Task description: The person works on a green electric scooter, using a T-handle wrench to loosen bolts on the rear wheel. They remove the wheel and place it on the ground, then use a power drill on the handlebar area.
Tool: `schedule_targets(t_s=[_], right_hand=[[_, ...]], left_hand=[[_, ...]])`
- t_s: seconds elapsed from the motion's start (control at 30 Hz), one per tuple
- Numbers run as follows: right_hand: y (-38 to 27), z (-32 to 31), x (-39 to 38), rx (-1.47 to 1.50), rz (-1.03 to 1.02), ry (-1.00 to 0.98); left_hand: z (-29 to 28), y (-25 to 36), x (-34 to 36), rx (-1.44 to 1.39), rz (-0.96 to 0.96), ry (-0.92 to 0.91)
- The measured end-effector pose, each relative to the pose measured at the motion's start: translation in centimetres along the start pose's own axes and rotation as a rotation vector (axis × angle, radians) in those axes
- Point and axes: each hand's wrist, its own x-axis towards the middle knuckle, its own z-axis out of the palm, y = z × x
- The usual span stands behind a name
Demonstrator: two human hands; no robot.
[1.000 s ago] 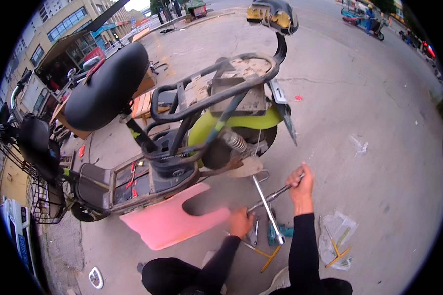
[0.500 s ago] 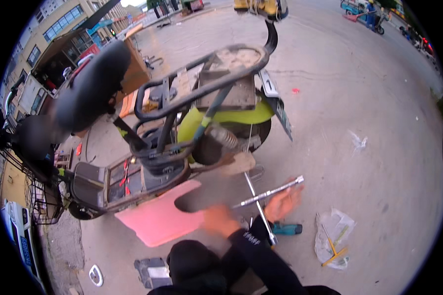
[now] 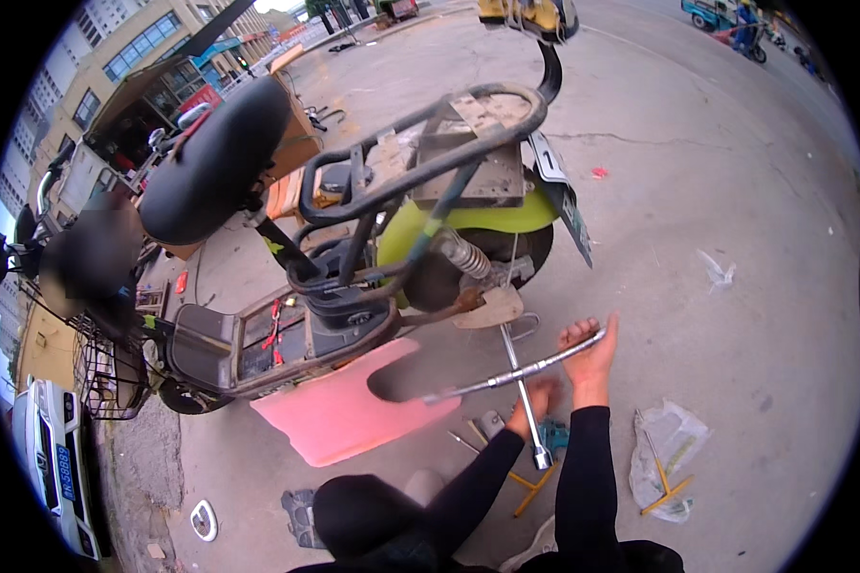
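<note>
A silver four-way lug wrench (image 3: 518, 374) stands beside the rear wheel of a lime-green electric scooter (image 3: 420, 229), its upper end close to the beige plate at the wheel hub. My right hand (image 3: 592, 361) is at the right end of its crossbar, fingers curled against the bar and thumb pointing up. Lower down, behind the shaft, my left hand (image 3: 541, 399) is smeared by motion. Its fingers are unclear and partly hidden by the wrench. Left of the wrench lies a pink panel (image 3: 344, 411) with a rounded cut-out, beneath the crossbar's blurred left end.
A teal power tool (image 3: 554, 435) and a yellow T-handle wrench (image 3: 530, 492) lie near my forearms. Another yellow T-handle wrench (image 3: 667, 493) rests on a clear plastic bag (image 3: 683, 444). A white car (image 3: 53, 458) is at far left; a person (image 3: 747, 33) with a three-wheeler is far right.
My right hand has swung from the crossbar's left end to its right end. My left hand stays near the shaft, now lower behind it. The view has shifted slightly.
</note>
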Motion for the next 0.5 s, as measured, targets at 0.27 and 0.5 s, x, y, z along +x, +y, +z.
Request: schedule_targets(t_s=[0.27, 0.5], right_hand=[[-3.2, 0.2, -0.6, -0.144, -0.105, -0.077], [7.5, 4.8, -4.8, -1.366, -0.469, -0.379]], left_hand=[[-2.4, 10.9, -8.9, 1.232, 0.764, 0.515], [-2.7, -0.8, 0.8, 0.229, -0.066, 0.006]])
